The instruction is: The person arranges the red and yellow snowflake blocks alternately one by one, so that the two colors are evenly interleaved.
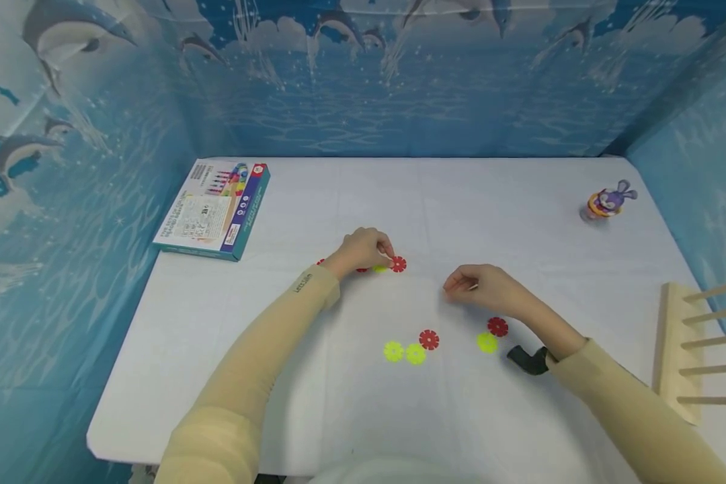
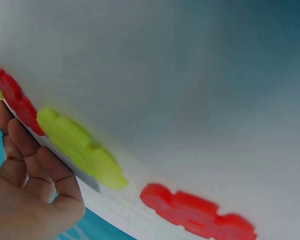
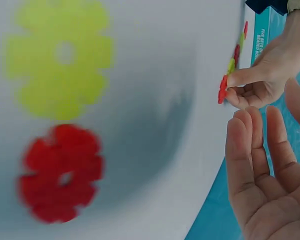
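Flower-shaped plastic discs form a row under and beside my left hand (image 1: 361, 250). Its thumb and fingertip pinch the red disc (image 1: 399, 264) at the row's right end. Next to that lies a yellow disc (image 1: 380, 268), partly covered by the hand. My right hand (image 1: 489, 288) hovers above the tabletop with loosely bent fingers and nothing in them. Below it lie a red disc (image 1: 498, 327) and a yellow disc (image 1: 487, 343), also visible as a large yellow disc (image 3: 60, 55) in the right wrist view. Nearer the front, two yellow discs (image 1: 415, 354) sit beside another red disc (image 1: 429, 339).
A flat boxed set (image 1: 208, 208) lies at the table's back left. A small purple rabbit-eared figure (image 1: 608, 200) stands at the back right. On the right edge is a wooden rack with rods (image 1: 677, 349). A white cloth (image 1: 363, 417) covers the table.
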`<move>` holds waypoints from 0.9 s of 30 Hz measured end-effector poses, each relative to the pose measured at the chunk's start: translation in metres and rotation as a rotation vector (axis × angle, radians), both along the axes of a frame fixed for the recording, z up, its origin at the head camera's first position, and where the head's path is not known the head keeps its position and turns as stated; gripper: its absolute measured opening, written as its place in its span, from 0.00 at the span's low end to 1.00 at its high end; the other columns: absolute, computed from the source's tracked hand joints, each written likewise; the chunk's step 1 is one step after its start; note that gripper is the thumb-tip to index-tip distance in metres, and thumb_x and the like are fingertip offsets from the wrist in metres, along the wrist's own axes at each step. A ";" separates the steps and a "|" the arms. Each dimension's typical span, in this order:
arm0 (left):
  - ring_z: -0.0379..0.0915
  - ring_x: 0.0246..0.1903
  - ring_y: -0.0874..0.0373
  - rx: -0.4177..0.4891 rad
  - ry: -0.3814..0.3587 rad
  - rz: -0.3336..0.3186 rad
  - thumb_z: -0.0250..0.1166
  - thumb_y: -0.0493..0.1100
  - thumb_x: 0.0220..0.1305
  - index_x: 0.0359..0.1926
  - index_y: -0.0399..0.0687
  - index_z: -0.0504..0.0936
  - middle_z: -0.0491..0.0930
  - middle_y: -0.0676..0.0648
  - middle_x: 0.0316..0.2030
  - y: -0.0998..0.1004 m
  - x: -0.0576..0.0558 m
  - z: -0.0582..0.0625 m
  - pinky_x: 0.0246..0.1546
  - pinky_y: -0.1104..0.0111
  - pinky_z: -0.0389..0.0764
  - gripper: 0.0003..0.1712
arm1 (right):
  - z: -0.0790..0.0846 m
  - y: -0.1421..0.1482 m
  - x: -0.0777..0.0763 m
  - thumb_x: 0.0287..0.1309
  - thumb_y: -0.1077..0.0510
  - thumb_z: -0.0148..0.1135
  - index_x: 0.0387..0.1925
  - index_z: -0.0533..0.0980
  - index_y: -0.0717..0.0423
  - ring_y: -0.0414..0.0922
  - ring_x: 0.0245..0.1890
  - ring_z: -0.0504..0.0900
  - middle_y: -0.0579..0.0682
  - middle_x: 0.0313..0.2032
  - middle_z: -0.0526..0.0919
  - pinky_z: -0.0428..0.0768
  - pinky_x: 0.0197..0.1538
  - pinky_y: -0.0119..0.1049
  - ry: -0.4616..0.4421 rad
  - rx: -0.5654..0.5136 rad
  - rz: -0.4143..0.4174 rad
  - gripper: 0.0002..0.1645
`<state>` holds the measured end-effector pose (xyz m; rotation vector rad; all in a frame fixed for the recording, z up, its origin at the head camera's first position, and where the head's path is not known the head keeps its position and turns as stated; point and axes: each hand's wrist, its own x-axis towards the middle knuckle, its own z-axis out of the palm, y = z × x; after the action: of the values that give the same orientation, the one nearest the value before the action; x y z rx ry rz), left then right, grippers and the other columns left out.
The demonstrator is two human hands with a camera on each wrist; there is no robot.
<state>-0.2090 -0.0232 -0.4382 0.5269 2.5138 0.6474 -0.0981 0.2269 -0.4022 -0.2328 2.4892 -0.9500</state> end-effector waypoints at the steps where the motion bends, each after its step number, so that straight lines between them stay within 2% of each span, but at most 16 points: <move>1: 0.73 0.49 0.56 -0.002 0.001 -0.001 0.70 0.47 0.61 0.37 0.56 0.86 0.81 0.52 0.44 0.000 0.000 0.000 0.64 0.50 0.62 0.05 | -0.001 0.004 0.005 0.59 0.52 0.68 0.42 0.81 0.53 0.44 0.42 0.79 0.47 0.38 0.84 0.76 0.47 0.38 -0.014 -0.002 0.003 0.13; 5: 0.73 0.49 0.55 -0.002 -0.004 -0.001 0.71 0.48 0.60 0.38 0.56 0.86 0.81 0.52 0.44 0.001 0.000 0.000 0.63 0.51 0.63 0.06 | -0.004 0.016 0.024 0.56 0.50 0.71 0.42 0.80 0.52 0.43 0.42 0.80 0.46 0.38 0.83 0.78 0.44 0.35 -0.059 0.001 0.016 0.15; 12: 0.73 0.49 0.56 0.002 -0.005 0.000 0.71 0.48 0.60 0.38 0.56 0.85 0.81 0.52 0.44 0.000 0.000 -0.001 0.63 0.51 0.63 0.06 | -0.014 0.030 0.046 0.47 0.55 0.77 0.42 0.79 0.55 0.42 0.38 0.76 0.47 0.38 0.81 0.79 0.42 0.30 -0.023 -0.020 0.097 0.21; 15: 0.74 0.48 0.55 0.004 -0.003 0.004 0.71 0.48 0.60 0.38 0.55 0.85 0.81 0.52 0.44 0.000 -0.001 0.000 0.62 0.51 0.64 0.06 | -0.016 0.032 0.050 0.45 0.58 0.78 0.42 0.79 0.54 0.42 0.38 0.75 0.46 0.38 0.80 0.78 0.42 0.30 0.007 -0.010 0.131 0.21; 21: 0.74 0.48 0.55 0.008 -0.005 0.002 0.70 0.47 0.60 0.38 0.55 0.86 0.81 0.52 0.44 0.001 -0.001 0.002 0.61 0.52 0.64 0.06 | -0.019 0.029 0.058 0.43 0.67 0.76 0.37 0.78 0.52 0.41 0.38 0.73 0.44 0.38 0.76 0.78 0.42 0.33 0.089 0.096 0.198 0.19; 27: 0.74 0.48 0.55 0.014 -0.012 0.003 0.71 0.47 0.60 0.38 0.55 0.86 0.81 0.51 0.44 0.001 0.000 0.003 0.61 0.51 0.64 0.06 | -0.018 0.026 0.061 0.42 0.71 0.75 0.34 0.77 0.51 0.40 0.37 0.73 0.42 0.37 0.75 0.78 0.41 0.34 0.155 0.162 0.248 0.19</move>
<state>-0.2088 -0.0218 -0.4348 0.5223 2.5007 0.6681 -0.0375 0.2532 -0.4202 -0.5661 2.5834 -0.6482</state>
